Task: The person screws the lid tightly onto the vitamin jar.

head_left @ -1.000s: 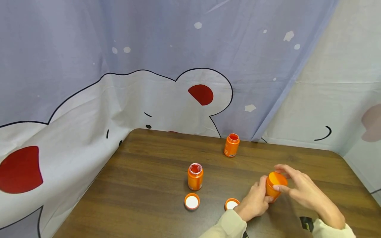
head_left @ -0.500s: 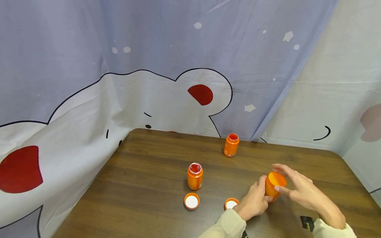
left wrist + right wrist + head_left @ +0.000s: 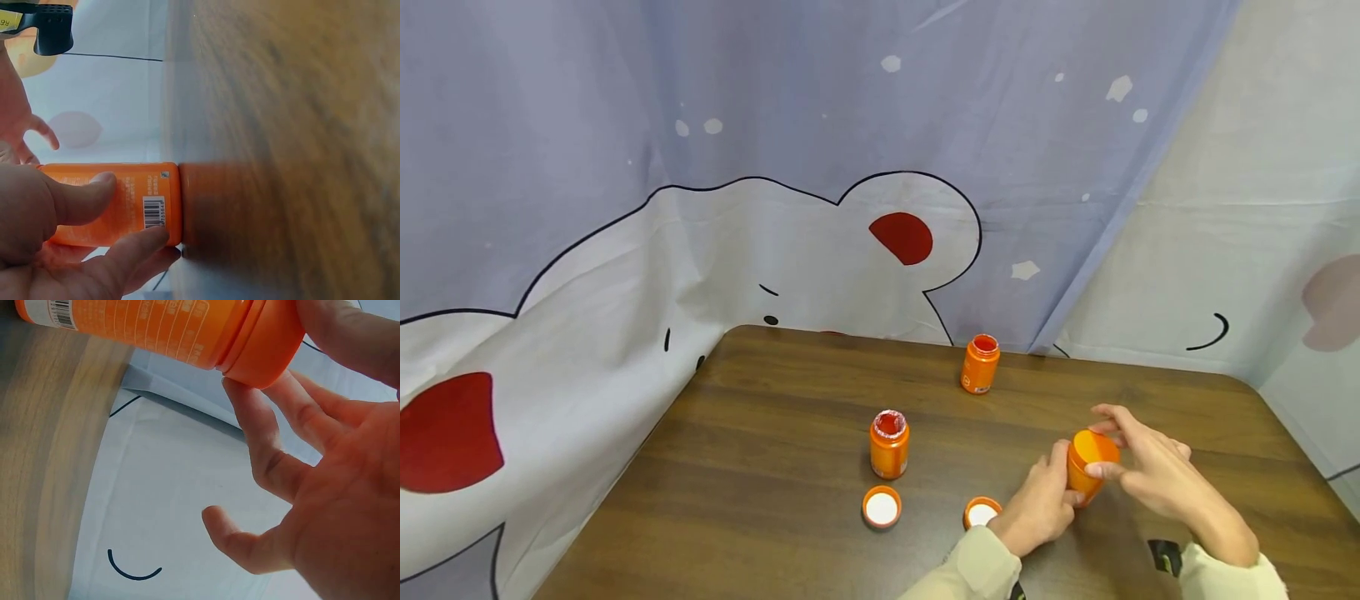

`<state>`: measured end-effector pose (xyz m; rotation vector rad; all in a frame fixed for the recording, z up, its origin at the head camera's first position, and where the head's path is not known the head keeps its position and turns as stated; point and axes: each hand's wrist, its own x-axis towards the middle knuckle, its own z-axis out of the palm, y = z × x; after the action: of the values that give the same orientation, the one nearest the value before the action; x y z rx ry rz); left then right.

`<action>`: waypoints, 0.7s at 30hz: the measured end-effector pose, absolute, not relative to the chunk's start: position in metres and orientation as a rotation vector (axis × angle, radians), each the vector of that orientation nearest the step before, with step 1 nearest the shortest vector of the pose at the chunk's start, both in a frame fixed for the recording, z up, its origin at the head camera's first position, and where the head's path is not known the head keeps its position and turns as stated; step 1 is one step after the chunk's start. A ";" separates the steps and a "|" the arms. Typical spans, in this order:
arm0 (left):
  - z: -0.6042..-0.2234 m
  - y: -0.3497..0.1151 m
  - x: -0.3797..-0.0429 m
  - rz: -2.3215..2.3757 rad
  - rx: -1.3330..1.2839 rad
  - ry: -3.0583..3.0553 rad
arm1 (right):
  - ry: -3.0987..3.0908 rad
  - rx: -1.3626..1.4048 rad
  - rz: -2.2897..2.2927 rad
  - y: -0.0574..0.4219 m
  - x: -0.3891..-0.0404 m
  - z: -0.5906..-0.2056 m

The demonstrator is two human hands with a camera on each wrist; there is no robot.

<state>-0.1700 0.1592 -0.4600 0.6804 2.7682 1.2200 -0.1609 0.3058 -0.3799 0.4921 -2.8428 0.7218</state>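
An orange bottle (image 3: 1078, 481) stands on the table at the right of the head view, its orange screw cap (image 3: 1094, 447) on top. My left hand (image 3: 1037, 504) grips the bottle's body from the left, thumb and fingers around its lower part near the barcode (image 3: 154, 211). My right hand (image 3: 1161, 475) holds the cap between the thumb and several fingertips. In the right wrist view the cap (image 3: 269, 347) meets the bottle's neck with a thin groove between, and the little finger is held away from it.
Two uncapped orange bottles stand on the wooden table (image 3: 760, 500): one in the middle (image 3: 889, 450), one near the back edge (image 3: 980, 367). A cap (image 3: 882, 507) lies white inside up; another cap (image 3: 981, 512) lies beside my left wrist. A printed curtain (image 3: 820, 100) hangs behind.
The right hand's fingers have shifted slightly around the cap, and the hand has risen a little. The left hand and the bottle stay in place; the head view has shifted slightly.
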 end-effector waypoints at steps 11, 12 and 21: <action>-0.458 0.163 -0.168 1.245 0.671 2.765 | -2.866 0.444 0.700 0.307 -0.160 -0.379; -0.458 0.163 -0.168 1.253 0.668 2.758 | -2.867 0.450 0.703 0.307 -0.160 -0.379; -0.456 0.152 -0.170 1.218 0.717 2.759 | -2.855 0.576 0.756 0.303 -0.157 -0.374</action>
<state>-0.1705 0.1518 -0.4557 0.7169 2.7586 1.2180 -0.1575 0.3029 -0.3743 0.5759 -2.8551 0.7559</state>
